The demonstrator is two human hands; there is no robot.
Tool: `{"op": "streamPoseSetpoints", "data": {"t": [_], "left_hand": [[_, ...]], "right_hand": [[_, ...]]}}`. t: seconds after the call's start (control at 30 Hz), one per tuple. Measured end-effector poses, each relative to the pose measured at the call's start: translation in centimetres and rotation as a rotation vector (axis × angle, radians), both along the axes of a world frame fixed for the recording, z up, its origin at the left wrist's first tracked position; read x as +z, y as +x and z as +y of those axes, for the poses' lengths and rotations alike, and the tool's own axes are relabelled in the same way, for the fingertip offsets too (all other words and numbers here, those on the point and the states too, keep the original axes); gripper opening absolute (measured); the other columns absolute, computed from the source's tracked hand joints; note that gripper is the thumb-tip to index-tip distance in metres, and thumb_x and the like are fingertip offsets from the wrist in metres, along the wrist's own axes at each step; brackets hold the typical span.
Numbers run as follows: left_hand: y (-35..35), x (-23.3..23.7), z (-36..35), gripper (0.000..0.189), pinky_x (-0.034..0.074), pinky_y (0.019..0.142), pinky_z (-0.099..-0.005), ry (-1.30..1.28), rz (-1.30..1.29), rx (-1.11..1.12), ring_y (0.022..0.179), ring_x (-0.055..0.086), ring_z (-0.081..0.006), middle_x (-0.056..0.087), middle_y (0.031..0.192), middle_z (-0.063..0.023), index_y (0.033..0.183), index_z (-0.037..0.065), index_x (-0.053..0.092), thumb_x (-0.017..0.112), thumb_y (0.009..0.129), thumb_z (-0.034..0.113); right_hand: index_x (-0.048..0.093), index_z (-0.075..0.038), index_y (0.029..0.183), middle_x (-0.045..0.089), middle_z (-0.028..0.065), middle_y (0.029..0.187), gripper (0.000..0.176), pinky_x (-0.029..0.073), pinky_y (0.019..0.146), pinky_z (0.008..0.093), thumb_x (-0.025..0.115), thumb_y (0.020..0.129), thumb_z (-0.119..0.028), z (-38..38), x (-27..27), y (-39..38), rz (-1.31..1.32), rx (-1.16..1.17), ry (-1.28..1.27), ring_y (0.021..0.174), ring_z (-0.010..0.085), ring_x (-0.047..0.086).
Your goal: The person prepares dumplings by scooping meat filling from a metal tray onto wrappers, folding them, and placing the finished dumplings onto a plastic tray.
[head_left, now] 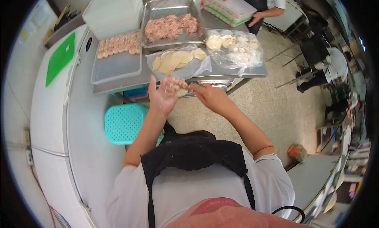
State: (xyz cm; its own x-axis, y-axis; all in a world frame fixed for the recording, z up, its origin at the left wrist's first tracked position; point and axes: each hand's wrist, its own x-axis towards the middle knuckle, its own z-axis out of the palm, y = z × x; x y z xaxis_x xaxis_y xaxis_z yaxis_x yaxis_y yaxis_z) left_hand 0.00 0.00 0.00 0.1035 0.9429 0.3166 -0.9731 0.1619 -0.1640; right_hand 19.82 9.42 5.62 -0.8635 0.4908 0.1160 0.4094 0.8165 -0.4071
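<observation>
My left hand (162, 101) is raised at the table's near edge, thumb up, its fingers curled under a round dough wrapper (182, 93) with pink minced meat on it. My right hand (209, 97) comes in from the right with its fingers pinched together. Between its fingertips and the filling is a small thin brownish thing (185, 86), too small to name. Just beyond my hands, a stack of flat dough wrappers (175, 60) lies on a plastic sheet. Behind it, a metal tray (167, 9) holds a heap of minced meat (169, 27).
Filled dumplings (118, 45) sit in rows in a plastic tray (116, 70) at left, by stacked white containers (112, 15). Bagged dough pieces (235, 48) lie right. Across the table a person's hand (258, 18) supports a lidded box (231, 7). A turquoise stool (125, 123) stands below.
</observation>
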Motion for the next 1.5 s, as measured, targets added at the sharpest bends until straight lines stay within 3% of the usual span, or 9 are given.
{"op": "streamPoseSetpoints", "data": {"t": [0.07, 0.1, 0.17, 0.3, 0.43, 0.47, 0.57, 0.87, 1.5], "left_hand": [[-0.5, 1.8, -1.6, 0.061, 0.044, 0.099, -0.0407, -0.651, 0.28, 0.364, 0.109, 0.054, -0.0327, 0.056, 0.112, -0.0207, 0.115, -0.002, 0.052, 0.05, 0.092, 0.054], [5.5, 2.1, -2.9, 0.061, 0.044, 0.099, -0.0407, -0.609, 0.266, 0.354, 0.109, 0.054, -0.0327, 0.056, 0.112, -0.0207, 0.115, -0.002, 0.052, 0.05, 0.092, 0.054], [6.1, -0.7, -4.4, 0.056, 0.044, 0.099, -0.0429, -0.418, 0.179, 0.242, 0.109, 0.054, -0.035, 0.059, 0.106, -0.0195, 0.111, -0.002, 0.055, 0.05, 0.092, 0.051], [9.0, 1.2, -8.0, 0.043, 0.043, 0.099, -0.0483, -0.669, 0.369, 0.24, 0.11, 0.055, -0.0377, 0.061, 0.106, -0.0186, 0.105, 0.0, 0.058, 0.053, 0.093, 0.042], [10.0, -0.4, -10.5, 0.033, 0.042, 0.1, -0.051, -0.647, 0.49, 0.122, 0.113, 0.053, -0.0389, 0.06, 0.113, -0.0204, 0.113, 0.002, 0.053, 0.051, 0.096, 0.031], [10.3, -0.1, -11.6, 0.036, 0.047, 0.094, -0.0417, -0.589, 0.516, 0.107, 0.109, 0.056, -0.0355, 0.059, 0.116, -0.0193, 0.121, 0.004, 0.048, 0.051, 0.097, 0.03], [9.3, -0.1, -14.5, 0.034, 0.041, 0.101, -0.0523, -0.607, 0.472, 0.079, 0.115, 0.053, -0.0385, 0.058, 0.116, -0.0204, 0.118, 0.003, 0.051, 0.049, 0.098, 0.03], [4.4, -1.5, -28.9, 0.042, 0.039, 0.102, -0.0535, -0.626, 0.461, 0.173, 0.114, 0.052, -0.0363, 0.056, 0.115, -0.0178, 0.117, 0.003, 0.052, 0.055, 0.094, 0.038], [4.6, -1.9, -36.4, 0.043, 0.037, 0.102, -0.0549, -0.666, 0.302, 0.169, 0.112, 0.052, -0.0344, 0.056, 0.114, -0.016, 0.116, 0.005, 0.053, 0.05, 0.094, 0.042]], "right_hand": [[0.055, -0.016, 0.122, 0.063, 0.0167, 0.086, 0.031, 0.05, 0.064, 0.0478, 0.049, 0.095, -0.031, -0.9, -1.5, -1.5, -0.016, 0.022, -0.031, 0.074, 0.0375, 0.063], [0.055, -0.016, 0.122, 0.063, 0.0167, 0.086, 0.031, 0.05, 0.064, 0.0478, 0.049, 0.095, -0.031, -2.3, 0.2, 4.9, -0.026, 0.009, 0.012, 0.074, 0.0375, 0.063], [0.058, -0.015, 0.118, 0.063, 0.0163, 0.086, 0.029, 0.05, 0.064, 0.0482, 0.048, 0.095, -0.031, -4.3, 0.4, 6.8, 0.05, 0.063, 0.023, 0.074, 0.0374, 0.063], [0.061, -0.013, 0.112, 0.064, 0.0179, 0.085, 0.028, 0.05, 0.068, 0.0483, 0.048, 0.095, -0.03, -8.3, 1.6, 9.2, -0.038, 0.016, -0.04, 0.078, 0.0377, 0.063], [0.061, -0.015, 0.119, 0.062, 0.015, 0.078, 0.029, 0.049, 0.065, 0.0462, 0.053, 0.093, -0.027, -11.8, 1.8, 11.8, -0.052, -0.031, 0.0, 0.073, 0.0365, 0.062], [0.061, -0.014, 0.115, 0.063, 0.0165, 0.08, 0.028, 0.049, 0.068, 0.0478, 0.05, 0.094, -0.029, -13.0, 2.2, 12.3, -0.071, -0.043, -0.038, 0.076, 0.0373, 0.062], [0.062, -0.014, 0.112, 0.064, 0.018, 0.083, 0.028, 0.049, 0.07, 0.0495, 0.048, 0.095, -0.031, -16.7, 2.2, 11.7, -0.072, -0.072, -0.101, 0.078, 0.0379, 0.063], [0.06, -0.014, 0.116, 0.065, 0.0174, 0.082, 0.03, 0.048, 0.068, 0.0495, 0.048, 0.094, -0.03, -28.5, -0.2, 5.6, -0.07, 0.024, -0.151, 0.077, 0.0377, 0.063], [0.059, -0.016, 0.119, 0.065, 0.0191, 0.082, 0.03, 0.049, 0.069, 0.0492, 0.05, 0.093, -0.029, -36.5, 0.2, 5.5, -0.085, 0.054, -0.13, 0.078, 0.0379, 0.063]]}}
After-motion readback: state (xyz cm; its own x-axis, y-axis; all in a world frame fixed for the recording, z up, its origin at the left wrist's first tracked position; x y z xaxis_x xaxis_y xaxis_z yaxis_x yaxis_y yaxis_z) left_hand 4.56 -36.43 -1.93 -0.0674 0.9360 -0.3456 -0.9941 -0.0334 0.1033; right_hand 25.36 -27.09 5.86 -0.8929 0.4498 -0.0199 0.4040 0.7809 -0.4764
